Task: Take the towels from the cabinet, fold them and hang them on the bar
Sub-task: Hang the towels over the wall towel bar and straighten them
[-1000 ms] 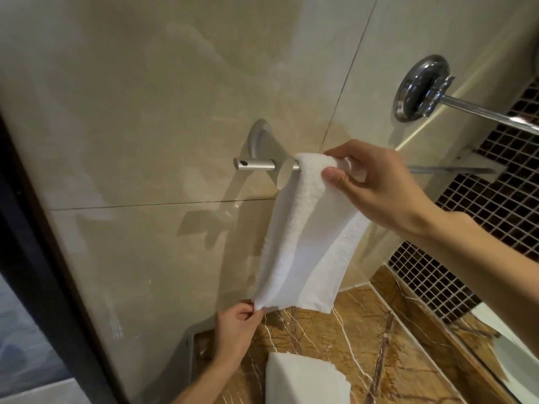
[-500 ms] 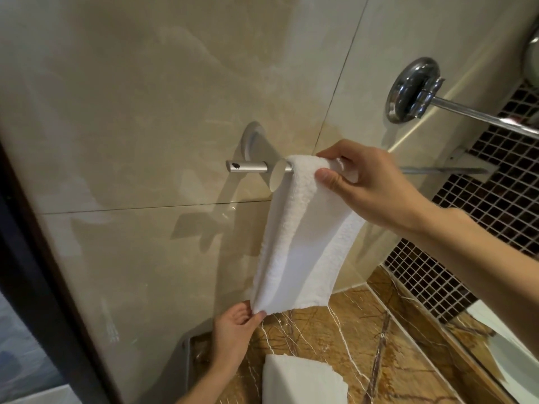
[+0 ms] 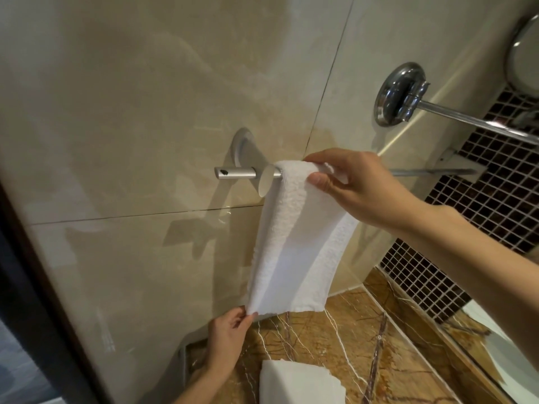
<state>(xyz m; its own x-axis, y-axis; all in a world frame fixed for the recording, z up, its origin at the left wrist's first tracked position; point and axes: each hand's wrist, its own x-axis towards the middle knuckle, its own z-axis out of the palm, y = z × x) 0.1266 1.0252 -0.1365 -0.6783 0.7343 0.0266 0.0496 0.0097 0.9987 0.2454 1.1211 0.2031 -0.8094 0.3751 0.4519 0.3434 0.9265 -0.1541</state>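
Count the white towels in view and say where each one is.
2. One towel hangs over the bar, held at the top by the right hand and at its lower corner by the left hand. A folded towel lies on the marble counter. Others may be out of view.

A white folded towel [image 3: 294,240] hangs draped over the bar [image 3: 237,173], a short matte-silver rod standing out from the wall; its top wraps the bar's right part, and its narrow length falls below the bar, the bottom edge slightly flared; a second folded white towel [image 3: 300,384] lies flat well below the bar.
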